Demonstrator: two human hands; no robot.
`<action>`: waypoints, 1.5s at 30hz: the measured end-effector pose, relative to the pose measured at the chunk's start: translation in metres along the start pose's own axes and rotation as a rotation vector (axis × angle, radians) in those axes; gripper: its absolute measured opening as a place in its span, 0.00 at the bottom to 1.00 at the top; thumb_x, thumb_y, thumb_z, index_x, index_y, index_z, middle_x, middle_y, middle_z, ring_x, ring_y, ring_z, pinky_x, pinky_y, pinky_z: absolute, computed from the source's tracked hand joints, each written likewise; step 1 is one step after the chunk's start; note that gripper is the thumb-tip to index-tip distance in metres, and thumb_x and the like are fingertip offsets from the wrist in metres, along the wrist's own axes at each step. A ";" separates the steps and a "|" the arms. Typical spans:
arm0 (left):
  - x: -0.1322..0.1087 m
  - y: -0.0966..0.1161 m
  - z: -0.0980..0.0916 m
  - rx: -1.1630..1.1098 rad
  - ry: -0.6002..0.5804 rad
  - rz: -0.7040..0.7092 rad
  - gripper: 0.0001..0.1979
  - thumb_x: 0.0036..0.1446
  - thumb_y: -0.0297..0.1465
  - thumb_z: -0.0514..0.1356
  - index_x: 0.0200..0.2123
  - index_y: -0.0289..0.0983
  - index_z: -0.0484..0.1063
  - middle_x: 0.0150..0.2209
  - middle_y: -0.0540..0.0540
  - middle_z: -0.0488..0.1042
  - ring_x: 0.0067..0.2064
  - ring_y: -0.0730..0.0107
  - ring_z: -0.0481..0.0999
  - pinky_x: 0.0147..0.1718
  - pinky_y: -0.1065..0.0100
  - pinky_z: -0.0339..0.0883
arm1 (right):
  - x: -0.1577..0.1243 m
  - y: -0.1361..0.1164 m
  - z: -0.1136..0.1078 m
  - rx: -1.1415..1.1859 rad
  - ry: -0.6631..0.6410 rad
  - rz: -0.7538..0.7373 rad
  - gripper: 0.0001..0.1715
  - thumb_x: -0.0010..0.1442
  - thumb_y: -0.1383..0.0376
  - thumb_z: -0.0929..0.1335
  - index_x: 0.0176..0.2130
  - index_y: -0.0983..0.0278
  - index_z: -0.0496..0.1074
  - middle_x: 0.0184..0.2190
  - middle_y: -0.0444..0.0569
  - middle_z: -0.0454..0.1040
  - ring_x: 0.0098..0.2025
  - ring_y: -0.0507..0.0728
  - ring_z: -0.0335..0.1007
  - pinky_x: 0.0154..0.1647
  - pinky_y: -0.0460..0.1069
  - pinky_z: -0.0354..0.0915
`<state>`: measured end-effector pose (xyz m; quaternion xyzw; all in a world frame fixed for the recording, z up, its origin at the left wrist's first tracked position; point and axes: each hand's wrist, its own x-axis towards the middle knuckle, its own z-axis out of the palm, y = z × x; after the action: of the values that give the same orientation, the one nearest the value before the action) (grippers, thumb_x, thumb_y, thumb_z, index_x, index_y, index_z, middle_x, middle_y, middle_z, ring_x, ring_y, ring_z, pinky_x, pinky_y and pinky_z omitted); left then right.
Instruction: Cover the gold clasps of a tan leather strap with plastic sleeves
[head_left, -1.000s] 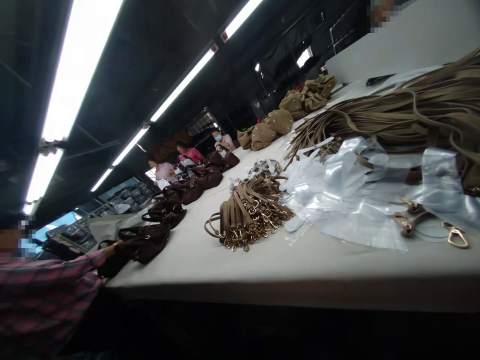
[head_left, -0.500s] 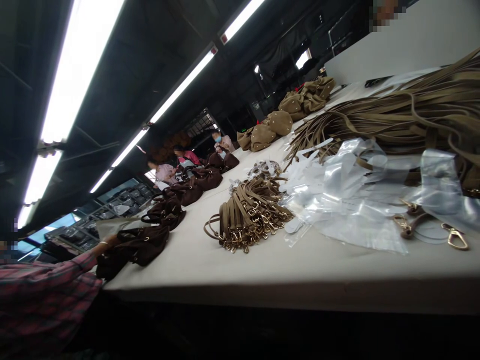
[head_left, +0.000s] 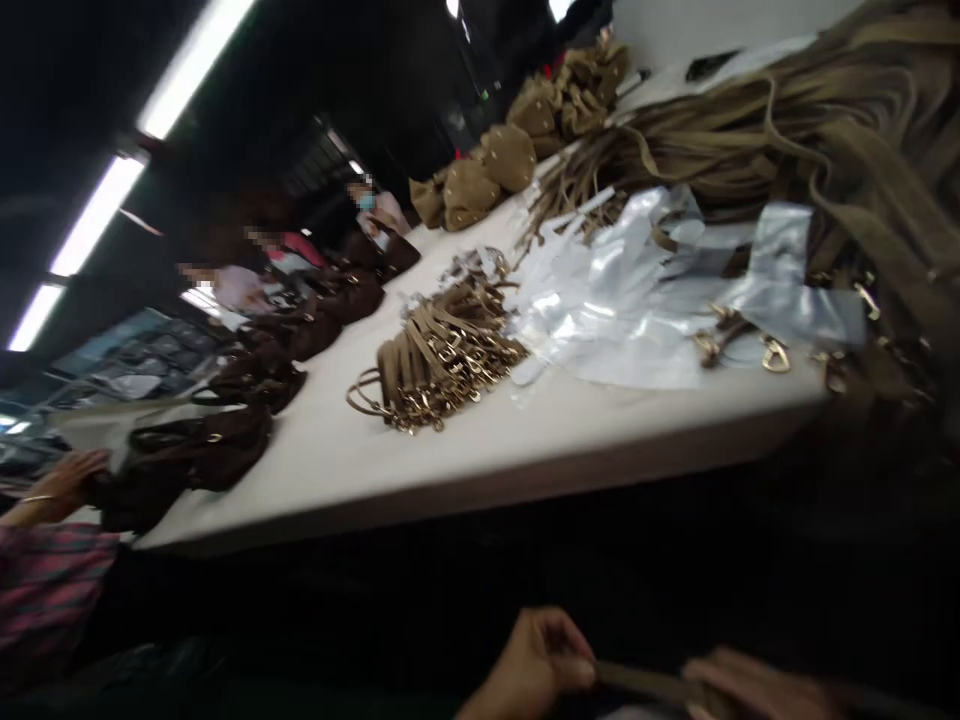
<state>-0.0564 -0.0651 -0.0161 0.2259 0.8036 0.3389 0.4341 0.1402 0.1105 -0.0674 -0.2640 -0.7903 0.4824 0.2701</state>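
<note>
Left hand [head_left: 534, 662] pinching brown strap [head_left: 643, 682] between thumb and curled fingers. Right hand [head_left: 757, 688] covering strap farther along, blurring; cannot tell how firmly gripping. Strap spanning both hands, low before bench [head_left: 337, 430]. On bench, clasped short straps [head_left: 439, 360] lying beside clear plastic sheets [head_left: 622, 310]; long straps [head_left: 720, 130] heaping behind sheets.

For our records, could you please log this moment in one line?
left hand: holding strap; right hand: holding same strap; short straps: on table
</note>
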 end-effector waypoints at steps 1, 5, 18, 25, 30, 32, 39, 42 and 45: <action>0.001 -0.006 -0.001 -0.004 0.006 -0.011 0.12 0.59 0.38 0.63 0.35 0.33 0.73 0.33 0.48 0.74 0.35 0.67 0.75 0.38 0.61 0.72 | -0.007 0.004 -0.009 -0.021 -0.045 0.062 0.06 0.57 0.56 0.71 0.37 0.45 0.79 0.31 0.45 0.76 0.30 0.57 0.74 0.24 0.49 0.70; 0.002 -0.032 -0.006 -0.029 0.076 0.018 0.12 0.54 0.37 0.64 0.41 0.38 0.75 0.47 0.46 0.71 0.50 0.60 0.70 0.53 0.58 0.63 | -0.015 0.021 -0.031 -0.027 -0.275 0.288 0.11 0.56 0.60 0.70 0.39 0.58 0.80 0.31 0.46 0.76 0.25 0.52 0.66 0.26 0.48 0.65; 0.010 -0.115 -0.026 0.164 0.123 0.152 0.29 0.53 0.24 0.62 0.59 0.43 0.67 0.61 0.42 0.67 0.63 0.56 0.64 0.64 0.49 0.54 | -0.013 0.040 -0.029 -0.256 -0.541 0.208 0.14 0.61 0.52 0.68 0.43 0.52 0.80 0.36 0.46 0.78 0.41 0.60 0.70 0.43 0.55 0.69; 0.016 -0.105 -0.024 0.063 0.084 0.170 0.17 0.55 0.31 0.64 0.49 0.40 0.76 0.52 0.42 0.76 0.56 0.57 0.73 0.59 0.53 0.63 | -0.013 0.040 -0.031 -0.115 -0.534 0.178 0.12 0.61 0.56 0.68 0.35 0.60 0.77 0.40 0.50 0.77 0.47 0.61 0.69 0.53 0.56 0.65; 0.014 -0.097 -0.019 0.052 0.128 0.176 0.18 0.54 0.32 0.65 0.49 0.41 0.76 0.51 0.43 0.77 0.55 0.57 0.74 0.58 0.54 0.64 | -0.013 0.034 -0.033 0.087 -0.613 0.377 0.18 0.64 0.54 0.65 0.47 0.59 0.76 0.47 0.50 0.77 0.51 0.62 0.72 0.55 0.56 0.64; 0.016 -0.095 -0.016 0.065 0.159 0.182 0.15 0.54 0.34 0.64 0.45 0.39 0.78 0.47 0.43 0.78 0.51 0.57 0.76 0.55 0.55 0.67 | -0.012 0.030 -0.033 0.144 -0.624 0.392 0.21 0.65 0.53 0.65 0.52 0.58 0.75 0.52 0.51 0.75 0.56 0.64 0.69 0.58 0.57 0.63; 0.000 -0.062 -0.027 0.147 0.082 0.212 0.14 0.55 0.39 0.65 0.43 0.41 0.80 0.39 0.44 0.77 0.42 0.60 0.76 0.45 0.61 0.71 | -0.014 0.029 -0.031 0.249 -0.561 0.522 0.25 0.58 0.49 0.70 0.48 0.61 0.79 0.48 0.52 0.79 0.51 0.65 0.73 0.57 0.57 0.66; -0.012 -0.047 -0.033 0.199 0.016 0.227 0.16 0.59 0.39 0.61 0.50 0.44 0.77 0.42 0.43 0.77 0.43 0.60 0.76 0.47 0.60 0.70 | -0.018 0.035 -0.033 0.231 -0.518 0.547 0.24 0.57 0.49 0.70 0.46 0.61 0.80 0.45 0.52 0.80 0.49 0.65 0.75 0.55 0.57 0.67; -0.017 -0.039 -0.031 0.256 -0.020 0.258 0.18 0.63 0.37 0.57 0.55 0.44 0.74 0.42 0.43 0.76 0.43 0.61 0.75 0.47 0.61 0.69 | -0.019 0.037 -0.036 0.155 -0.545 0.455 0.20 0.60 0.51 0.69 0.44 0.61 0.80 0.42 0.51 0.79 0.46 0.63 0.75 0.50 0.54 0.69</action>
<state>-0.0771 -0.1128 -0.0233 0.3839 0.8002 0.2841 0.3628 0.1842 0.1344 -0.0900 -0.2735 -0.7153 0.6415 -0.0454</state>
